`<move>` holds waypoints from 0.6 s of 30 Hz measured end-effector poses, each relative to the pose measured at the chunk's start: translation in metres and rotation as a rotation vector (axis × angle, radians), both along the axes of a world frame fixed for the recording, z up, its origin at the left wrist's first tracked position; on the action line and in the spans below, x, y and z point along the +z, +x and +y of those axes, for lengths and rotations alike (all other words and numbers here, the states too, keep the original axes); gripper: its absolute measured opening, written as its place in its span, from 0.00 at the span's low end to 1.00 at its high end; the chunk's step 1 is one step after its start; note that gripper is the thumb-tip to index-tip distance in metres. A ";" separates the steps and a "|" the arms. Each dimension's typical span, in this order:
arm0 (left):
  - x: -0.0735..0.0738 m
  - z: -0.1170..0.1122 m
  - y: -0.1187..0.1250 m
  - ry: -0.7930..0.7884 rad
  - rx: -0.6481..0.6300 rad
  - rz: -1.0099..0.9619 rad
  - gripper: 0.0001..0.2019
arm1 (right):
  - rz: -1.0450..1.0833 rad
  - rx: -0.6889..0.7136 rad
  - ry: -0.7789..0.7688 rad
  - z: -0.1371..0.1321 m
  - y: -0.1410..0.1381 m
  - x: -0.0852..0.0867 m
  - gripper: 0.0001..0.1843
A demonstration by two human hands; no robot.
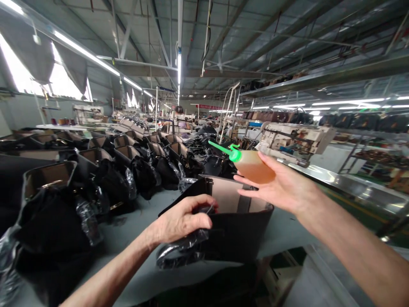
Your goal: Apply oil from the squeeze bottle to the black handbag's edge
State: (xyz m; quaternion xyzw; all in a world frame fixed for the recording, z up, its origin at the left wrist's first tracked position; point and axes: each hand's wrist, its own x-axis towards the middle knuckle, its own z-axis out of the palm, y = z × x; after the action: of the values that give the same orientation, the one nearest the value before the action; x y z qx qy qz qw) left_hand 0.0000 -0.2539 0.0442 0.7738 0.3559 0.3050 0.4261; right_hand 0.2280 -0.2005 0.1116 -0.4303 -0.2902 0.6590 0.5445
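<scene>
A black handbag [238, 234] with a tan lining stands open on the grey table [131, 234] in front of me. My left hand [182, 219] is closed on the bag's near rim, gripping a handle wrapped in clear plastic film [179, 251]. My right hand [281, 185] is raised above the bag's right side and holds a squeeze bottle [251, 164] of amber liquid. The bottle lies almost level, its green nozzle pointing left and a little up, above the open bag.
Several more black handbags [96, 170] with open tops stand in rows across the left and far side of the table, some wrapped in plastic. A sewing machine [294, 138] sits at the right on a metal bench [348, 183]. Shelves with bags run along the right wall.
</scene>
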 end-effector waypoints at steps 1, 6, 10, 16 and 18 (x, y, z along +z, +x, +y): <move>-0.005 0.000 -0.002 -0.003 0.033 -0.044 0.31 | -0.016 0.007 -0.004 0.003 0.000 0.000 0.12; -0.021 0.009 -0.005 -0.013 0.278 0.119 0.26 | -0.092 0.036 -0.027 0.016 0.005 0.001 0.14; -0.023 0.014 -0.001 0.155 0.495 0.328 0.20 | -0.087 0.047 -0.016 0.015 0.009 -0.001 0.14; -0.017 0.022 0.003 0.368 0.738 0.539 0.36 | 0.000 0.013 0.027 0.011 0.013 -0.008 0.13; -0.014 0.031 0.004 0.272 0.767 0.658 0.40 | 0.022 -0.005 0.037 0.011 0.017 -0.009 0.12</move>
State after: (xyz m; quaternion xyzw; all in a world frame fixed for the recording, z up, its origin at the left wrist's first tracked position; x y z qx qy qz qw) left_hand 0.0043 -0.2232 0.0297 0.6913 0.6858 0.2231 0.0449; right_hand 0.2449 -0.1900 0.1023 -0.4135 -0.2950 0.6569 0.5572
